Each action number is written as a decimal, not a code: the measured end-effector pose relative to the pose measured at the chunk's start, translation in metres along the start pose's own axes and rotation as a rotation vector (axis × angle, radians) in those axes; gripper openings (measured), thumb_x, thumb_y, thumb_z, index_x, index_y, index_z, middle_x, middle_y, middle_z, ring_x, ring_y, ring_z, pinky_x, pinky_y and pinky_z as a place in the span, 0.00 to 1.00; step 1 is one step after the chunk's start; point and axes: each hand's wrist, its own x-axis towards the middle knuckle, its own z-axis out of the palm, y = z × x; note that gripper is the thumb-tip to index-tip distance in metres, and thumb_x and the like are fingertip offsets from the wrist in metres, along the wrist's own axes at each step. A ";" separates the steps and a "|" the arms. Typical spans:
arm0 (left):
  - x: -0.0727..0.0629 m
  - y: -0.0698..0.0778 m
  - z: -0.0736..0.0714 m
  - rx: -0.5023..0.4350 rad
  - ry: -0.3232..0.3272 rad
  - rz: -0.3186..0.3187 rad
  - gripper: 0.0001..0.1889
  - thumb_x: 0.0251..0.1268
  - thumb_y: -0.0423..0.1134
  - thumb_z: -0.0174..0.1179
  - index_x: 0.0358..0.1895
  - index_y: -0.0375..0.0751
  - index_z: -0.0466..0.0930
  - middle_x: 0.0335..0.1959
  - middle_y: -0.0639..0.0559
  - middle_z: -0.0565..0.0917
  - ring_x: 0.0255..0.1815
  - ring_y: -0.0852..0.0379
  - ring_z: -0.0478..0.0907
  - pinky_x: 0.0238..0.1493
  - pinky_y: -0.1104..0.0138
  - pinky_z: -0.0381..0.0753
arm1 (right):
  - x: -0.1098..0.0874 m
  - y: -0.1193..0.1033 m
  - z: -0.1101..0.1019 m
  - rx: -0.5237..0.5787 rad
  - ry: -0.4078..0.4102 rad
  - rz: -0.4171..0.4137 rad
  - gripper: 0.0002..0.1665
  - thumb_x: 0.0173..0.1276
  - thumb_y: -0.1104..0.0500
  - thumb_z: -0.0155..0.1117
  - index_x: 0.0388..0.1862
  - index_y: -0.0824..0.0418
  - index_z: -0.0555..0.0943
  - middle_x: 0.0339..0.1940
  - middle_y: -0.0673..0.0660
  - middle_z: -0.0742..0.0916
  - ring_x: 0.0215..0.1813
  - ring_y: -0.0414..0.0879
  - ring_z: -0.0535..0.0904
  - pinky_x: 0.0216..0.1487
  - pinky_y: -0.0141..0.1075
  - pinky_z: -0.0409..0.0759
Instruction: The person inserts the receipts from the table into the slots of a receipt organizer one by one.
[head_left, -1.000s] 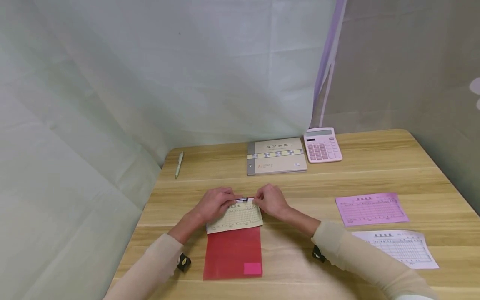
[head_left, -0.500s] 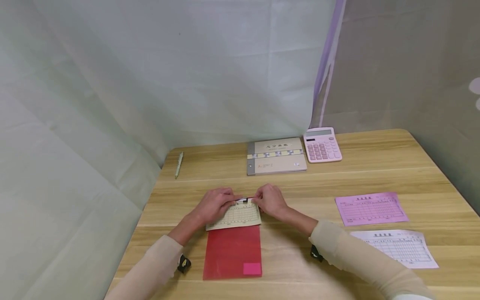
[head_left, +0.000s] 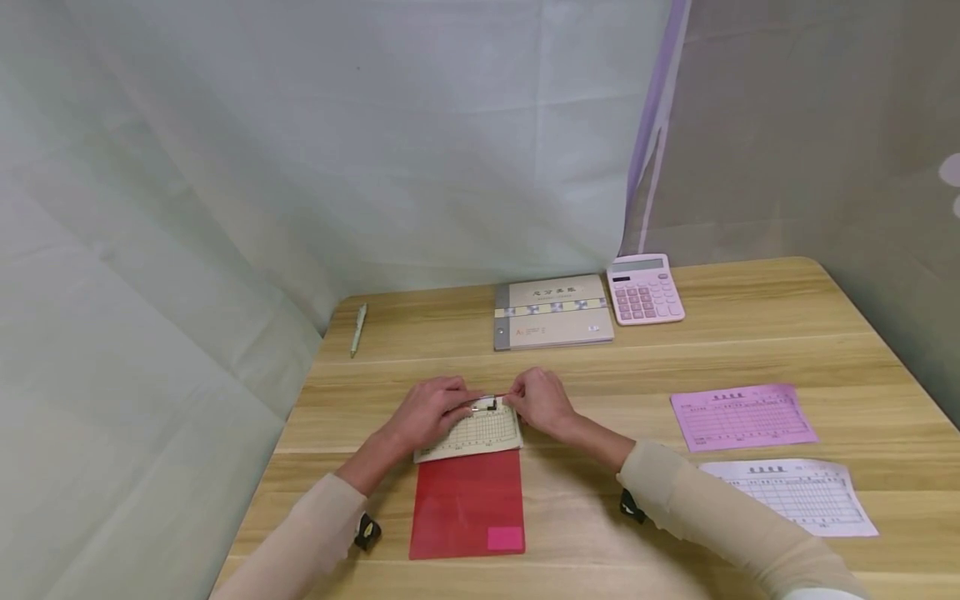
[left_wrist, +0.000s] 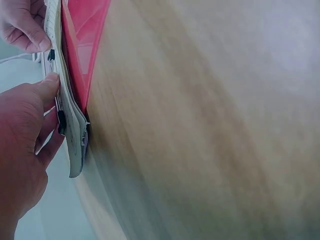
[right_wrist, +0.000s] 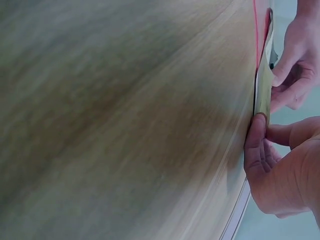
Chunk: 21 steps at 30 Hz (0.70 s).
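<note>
Slips (head_left: 480, 433) partly hidden by hands (head_left: 429, 413) (head_left: 543, 402), red folder (head_left: 465, 500) partly by slips.

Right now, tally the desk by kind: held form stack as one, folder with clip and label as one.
Pen: 1
Book: 1
Calculator: 1
Loose forms: 2
Held form stack: 1
Red folder: 1
Total: 7

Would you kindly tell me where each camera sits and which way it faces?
Head: worn on the head, facing forward and down at the table; sleeves, left hand and right hand show.
Left wrist: on that wrist, facing the cream papers; left hand shows large, right hand above it.
Right wrist: on that wrist, facing the same papers; right hand lower, left hand above.
Both wrist views share both hands, the papers and the red folder.
</note>
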 end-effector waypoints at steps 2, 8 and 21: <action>0.000 0.000 0.000 0.002 -0.004 -0.008 0.17 0.75 0.41 0.69 0.63 0.48 0.89 0.40 0.58 0.83 0.37 0.61 0.76 0.39 0.63 0.79 | 0.000 0.000 0.000 -0.002 -0.003 0.008 0.10 0.70 0.64 0.76 0.27 0.63 0.88 0.19 0.49 0.85 0.16 0.39 0.80 0.20 0.32 0.76; 0.000 0.001 0.001 0.031 0.011 0.007 0.17 0.75 0.41 0.69 0.63 0.48 0.89 0.39 0.58 0.83 0.37 0.61 0.76 0.38 0.63 0.80 | 0.002 0.001 0.000 0.000 -0.013 0.022 0.10 0.70 0.64 0.76 0.27 0.63 0.88 0.20 0.50 0.86 0.17 0.39 0.80 0.20 0.32 0.77; -0.001 0.003 0.002 0.052 0.001 -0.006 0.16 0.77 0.41 0.67 0.64 0.49 0.88 0.40 0.58 0.83 0.40 0.61 0.78 0.40 0.63 0.81 | 0.005 0.002 -0.003 0.009 -0.038 0.016 0.07 0.72 0.65 0.73 0.32 0.64 0.89 0.22 0.51 0.87 0.18 0.41 0.81 0.22 0.33 0.78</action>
